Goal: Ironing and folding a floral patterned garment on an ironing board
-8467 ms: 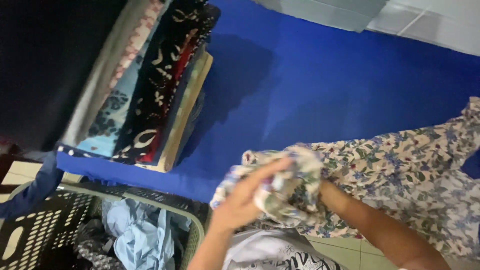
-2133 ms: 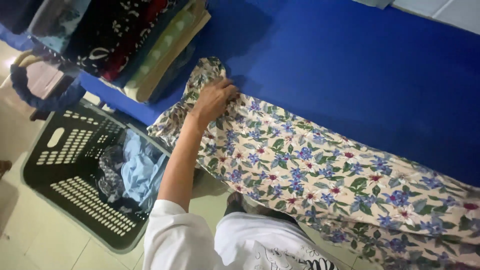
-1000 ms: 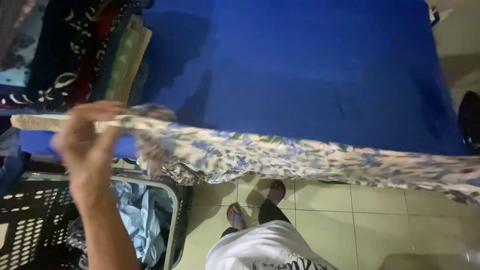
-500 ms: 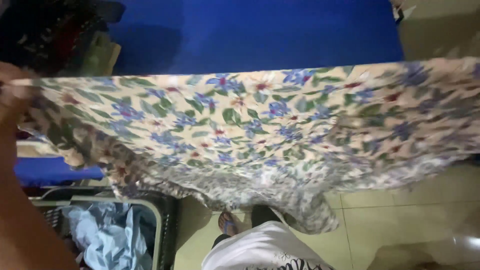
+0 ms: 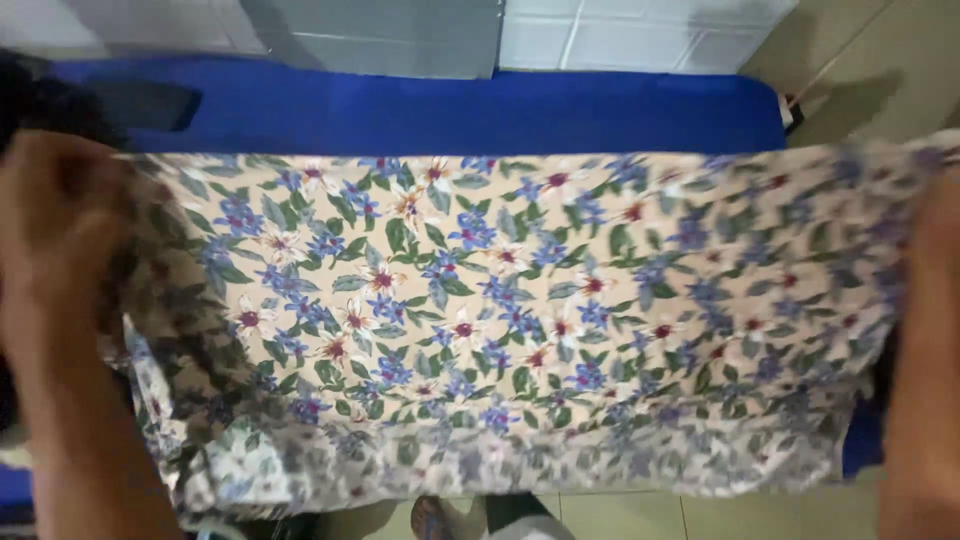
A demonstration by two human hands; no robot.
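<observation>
1. Holding a floral cloth [image 5: 520, 320] stretched wide, I have my left hand [image 5: 55, 230] at its left edge and my right hand [image 5: 930, 270] at its right edge.
2. My left hand is closed around the bunched upper left corner, with the fabric gathered and darker just beside the knuckles.
3. My right hand sits at the far right border of the view; it meets the cloth's right edge, but the blur keeps me from telling how tightly the fingers are closed.
4. Between my two hands the cloth hangs as a broad sheet, cream with blue and red flowers and green leaves, its paler lower hem drooping nearest to me.
5. Behind the cloth, farther from me, lies the blue table [image 5: 450, 110], and beyond that a white tiled wall [image 5: 640, 40].
6. Below the hem I see tan floor tiles [image 5: 640, 515] and a foot [image 5: 435, 518].
</observation>
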